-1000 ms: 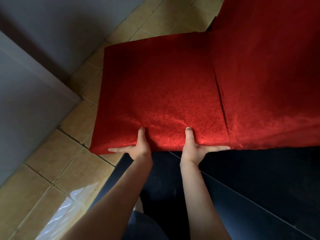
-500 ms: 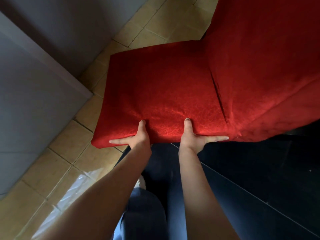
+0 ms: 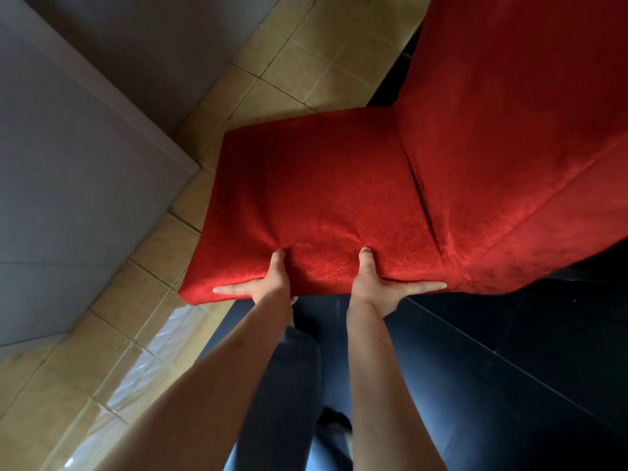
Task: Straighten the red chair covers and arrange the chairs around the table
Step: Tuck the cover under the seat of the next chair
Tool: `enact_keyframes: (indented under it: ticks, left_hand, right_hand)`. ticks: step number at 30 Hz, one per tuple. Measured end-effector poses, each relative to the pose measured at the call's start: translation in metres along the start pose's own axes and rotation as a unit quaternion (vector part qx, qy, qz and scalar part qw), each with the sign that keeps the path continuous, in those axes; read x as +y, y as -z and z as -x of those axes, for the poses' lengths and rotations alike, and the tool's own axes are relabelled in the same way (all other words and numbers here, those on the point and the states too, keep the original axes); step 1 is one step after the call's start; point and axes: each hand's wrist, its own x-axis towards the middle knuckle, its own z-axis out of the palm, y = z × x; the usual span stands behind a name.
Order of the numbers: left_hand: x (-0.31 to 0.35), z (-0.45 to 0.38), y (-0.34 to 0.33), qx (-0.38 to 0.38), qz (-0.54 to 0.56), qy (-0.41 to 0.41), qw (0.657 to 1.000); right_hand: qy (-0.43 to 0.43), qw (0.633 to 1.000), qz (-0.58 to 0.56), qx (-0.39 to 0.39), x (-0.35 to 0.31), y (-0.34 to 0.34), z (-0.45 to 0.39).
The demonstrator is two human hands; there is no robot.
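A chair in a red patterned cover fills the middle and right of the head view. Its seat (image 3: 323,185) points toward me and its backrest (image 3: 509,113) rises at the right. My left hand (image 3: 268,283) grips the seat's front edge, thumb on top and forefinger stretched along the edge to the left. My right hand (image 3: 380,283) grips the same edge a little further right, thumb on top and forefinger stretched to the right. The other fingers are hidden under the seat. The cover lies smooth on the seat, with a dark crease (image 3: 424,202) where seat meets back.
A grey wall (image 3: 68,164) runs close along the left, its corner near the seat's left side. Beige floor tiles (image 3: 289,62) show beyond and to the left. A dark flat surface (image 3: 543,351) lies at lower right. My jeans-clad legs (image 3: 289,385) are below the seat.
With both hands holding the same grip, the chair has swung and shifted right in view, its front left corner moving away from the wall. More floor shows behind it.
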Motion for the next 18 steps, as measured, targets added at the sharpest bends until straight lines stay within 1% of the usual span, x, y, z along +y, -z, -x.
enact_keyframes:
  ticks: [5,9,13,15,18]
  left_hand:
    - [-0.005,0.017,0.032,-0.015,-0.009,0.022,1.0]
    - [-0.01,0.025,0.062,-0.007,-0.025,0.025,0.999]
    - [-0.013,0.041,0.092,0.009,-0.038,0.027,0.999]
    - [-0.015,0.045,0.108,0.004,-0.058,0.054,0.997]
    - [-0.017,0.041,0.126,-0.001,-0.098,0.057,0.994]
  right_hand:
    - [-0.011,1.0,0.001,0.028,0.002,0.023,0.031]
    - [-0.022,0.998,0.028,0.051,0.009,0.041,0.055]
    - [-0.048,0.996,0.043,0.056,0.013,0.063,0.082]
    - [-0.048,0.995,0.051,0.069,0.015,0.071,0.097]
    - [-0.056,0.992,0.055,0.102,0.021,0.077,0.117]
